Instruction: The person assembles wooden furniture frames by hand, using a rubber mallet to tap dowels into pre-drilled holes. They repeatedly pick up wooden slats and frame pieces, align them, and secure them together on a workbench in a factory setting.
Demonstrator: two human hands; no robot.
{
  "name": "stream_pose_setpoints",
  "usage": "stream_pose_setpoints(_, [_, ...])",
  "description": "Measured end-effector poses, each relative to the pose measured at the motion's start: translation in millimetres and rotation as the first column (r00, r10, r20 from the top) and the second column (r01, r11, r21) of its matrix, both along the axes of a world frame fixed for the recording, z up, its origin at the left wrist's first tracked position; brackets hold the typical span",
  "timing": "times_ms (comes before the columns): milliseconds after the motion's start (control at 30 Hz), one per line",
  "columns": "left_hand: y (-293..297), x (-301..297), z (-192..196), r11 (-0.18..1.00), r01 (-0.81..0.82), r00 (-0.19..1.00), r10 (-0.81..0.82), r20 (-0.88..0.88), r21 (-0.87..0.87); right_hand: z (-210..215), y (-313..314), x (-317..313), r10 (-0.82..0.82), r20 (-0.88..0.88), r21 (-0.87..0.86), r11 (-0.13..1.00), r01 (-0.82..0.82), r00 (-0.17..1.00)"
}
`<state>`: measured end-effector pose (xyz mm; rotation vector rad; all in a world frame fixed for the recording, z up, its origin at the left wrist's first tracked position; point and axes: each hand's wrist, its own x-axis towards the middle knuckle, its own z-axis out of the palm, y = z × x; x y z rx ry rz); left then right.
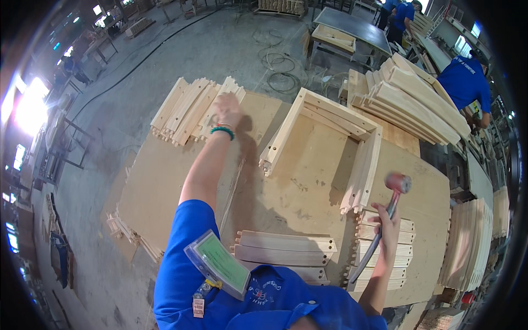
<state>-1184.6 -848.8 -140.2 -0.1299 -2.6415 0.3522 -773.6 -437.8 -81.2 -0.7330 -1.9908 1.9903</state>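
My left hand (226, 109), with a green band at its wrist, reaches over the far end of a stack of wooden slats (184, 113) at the back left. Motion blurs its fingers, so its grip cannot be made out. In my right hand (388, 226) is a mallet (398, 182), its reddish head raised and its grey handle slanting down toward me. Between my hands, a three-sided wooden frame (371, 159) stands on the cardboard-covered table (280, 206), its open side toward me. The frame's pieces have drilled holes and pegged ends.
Close to my body lie curved slats (286, 247) and, farther right, short pegged pieces (410, 250). Long wooden boards (412, 99) are piled behind the frame. More slats (467, 245) stand right of the table. A co-worker in blue (467, 82) bends at the far right.
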Motion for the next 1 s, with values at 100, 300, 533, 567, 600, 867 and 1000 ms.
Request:
stream_pose_setpoints(100, [20, 2, -5, 0.908, -0.200, 0.933, 0.061, 0.355, 0.369, 16, 3, 40, -0.144, 0.050, 0.009, 0.990, 0.143, 0.988])
stream_pose_setpoints(300, [-31, 10, 29, 0.840, -0.270, 0.912, 0.066, 0.405, 0.471, 29, 9, 72, -0.121, 0.017, 0.018, 0.992, 0.121, 0.992])
stream_pose_setpoints(533, [-43, 88, 41, 0.442, -0.027, 0.918, -0.343, 0.197, 0.897, 45, -8, 136, -0.206, 0.105, 0.114, 0.974, 0.194, 0.973])
stream_pose_setpoints(567, [-43, 105, 44, 0.188, -0.045, 0.846, -0.515, 0.137, 0.981, 44, -9, 145, -0.165, 0.109, 0.151, 0.977, 0.147, 0.980])
stream_pose_setpoints(600, [-35, 122, 52, -0.081, -0.101, 0.752, -0.659, 0.023, 0.992, 42, -12, 154, -0.158, 0.110, 0.138, 0.980, 0.142, 0.981])
stream_pose_setpoints(867, [25, 276, 101, -0.413, -0.247, 0.518, -0.821, -0.241, 0.877, 28, -29, 197, -0.088, 0.123, 0.006, 0.996, 0.088, 0.988])
stream_pose_setpoints(1000, [74, 332, 118, -0.329, -0.172, 0.544, -0.818, -0.189, 0.928, 29, -26, 227, -0.047, 0.107, -0.014, 0.999, 0.048, 0.993])
